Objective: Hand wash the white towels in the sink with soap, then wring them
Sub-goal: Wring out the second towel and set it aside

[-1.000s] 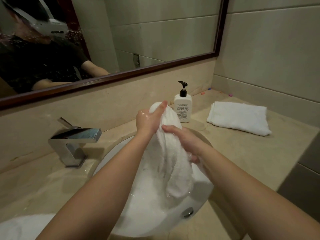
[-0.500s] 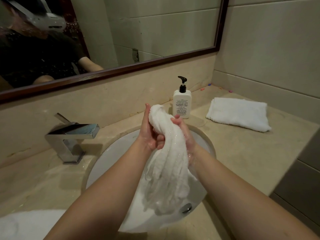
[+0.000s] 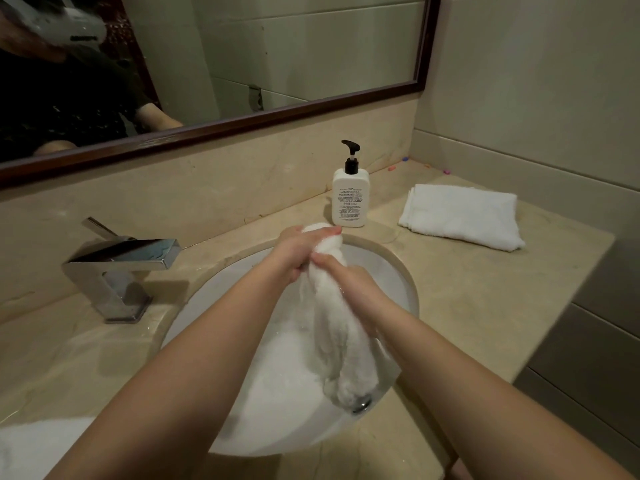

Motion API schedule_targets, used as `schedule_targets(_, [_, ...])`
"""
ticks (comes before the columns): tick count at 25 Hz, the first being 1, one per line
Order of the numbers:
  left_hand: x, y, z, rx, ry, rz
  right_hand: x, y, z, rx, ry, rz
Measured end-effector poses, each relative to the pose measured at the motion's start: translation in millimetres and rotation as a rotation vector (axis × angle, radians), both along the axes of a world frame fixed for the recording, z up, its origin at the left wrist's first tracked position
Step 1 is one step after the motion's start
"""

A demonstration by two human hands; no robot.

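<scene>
Change: since half a second before, the wet towel (image 3: 334,327) had been bunched tighter into a rope, and its lower end had dropped to the drain (image 3: 362,405); both hands had shifted toward the far rim of the sink (image 3: 408,282).
Corner towel: a white towel (image 3: 38,452) lay on the counter (image 3: 485,306) at the near left edge, only partly in view.
Sink: round white basin set into the beige counter, wet inside.
Wet towel: hung over the basin, twisted, top end bulging above the hands, bottom end touching the drain.
Right hand: the right hand (image 3: 356,285) was clenched round the towel's middle, just below the left.
Left hand: the left hand (image 3: 299,252) was clenched round the towel's top, fingers wrapped over it.
Tap: square chrome tap (image 3: 117,268) stood left of the basin, no water seen running.
Soap: white pump bottle (image 3: 349,195) stood upright just behind the basin's far rim.
Folded towel: a dry white towel (image 3: 462,216) lay folded on the counter, right of the bottle and apart from it.
Mirror: dark-framed mirror (image 3: 277,46) hung on the far wall.
</scene>
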State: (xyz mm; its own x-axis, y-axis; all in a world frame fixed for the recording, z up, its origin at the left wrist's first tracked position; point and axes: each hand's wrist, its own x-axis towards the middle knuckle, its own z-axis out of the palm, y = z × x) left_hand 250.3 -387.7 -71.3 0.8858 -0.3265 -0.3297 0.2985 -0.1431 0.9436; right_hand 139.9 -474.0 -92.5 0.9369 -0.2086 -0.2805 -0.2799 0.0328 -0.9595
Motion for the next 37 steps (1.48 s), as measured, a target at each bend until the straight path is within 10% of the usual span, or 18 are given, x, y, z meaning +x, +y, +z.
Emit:
schedule_targets(4, [-1.6, -4.2, -4.8, 0.08, -0.085, 0.04, -7.3, -3.0, 3.4, 0.003, 0.02, 0.014])
schedule_targets(10, [-0.1, 11.0, -21.7, -0.583, 0.182, -0.13, -4.5, -14.3, 12.5, 0.317, 0.03, 0.04])
schedule_targets(16, [-9.9, 2.6, -9.4, -0.739, 0.222, -0.255, 3.2, -3.6, 15.9, 0.699, -0.027, 0.141])
schedule_targets(29, [-14.1, -13.7, 6.9, -0.273, 0.255, -0.056, 2.4, 14.2, 6.6, -0.29, 0.085, -0.188])
schedule_targets(37, [-3.3, -19.9, -2.1, -0.249, 0.08, 0.148, 6.5, 4.7, 9.7, -0.441, 0.019, -0.162])
